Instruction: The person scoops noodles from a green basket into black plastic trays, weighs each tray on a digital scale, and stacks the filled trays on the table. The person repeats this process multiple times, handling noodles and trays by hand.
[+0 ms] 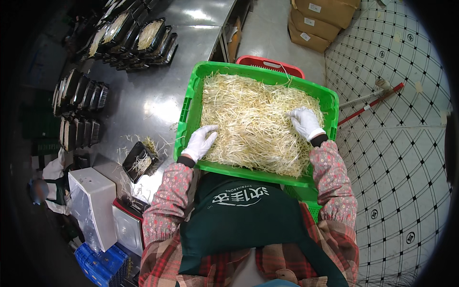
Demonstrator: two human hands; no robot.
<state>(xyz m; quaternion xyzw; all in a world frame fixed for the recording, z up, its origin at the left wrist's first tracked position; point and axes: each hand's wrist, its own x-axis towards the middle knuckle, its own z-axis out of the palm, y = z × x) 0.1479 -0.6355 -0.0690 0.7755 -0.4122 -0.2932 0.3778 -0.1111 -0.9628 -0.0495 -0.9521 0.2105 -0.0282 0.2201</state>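
A green plastic crate (258,179) full of pale bean sprouts (251,118) is right in front of me. My left hand (200,143), in a white glove, rests at the crate's left side with thumb and fingers apart, touching the edge of the sprouts. Over the right part of the heap is my right hand (305,122), also gloved. Its fingers are bent down onto the sprouts; whether they grip any is hidden. Left of the crate, a black plastic tray (132,166) holding a few sprouts stands among loose strands.
Filled black trays (150,36) are stacked on the steel table (143,86). A red basket (297,71) is behind the crate, near cardboard boxes (315,25). At lower left are a white foam box (96,204), a scale (127,229), a blue crate (102,265) and another person (53,193).
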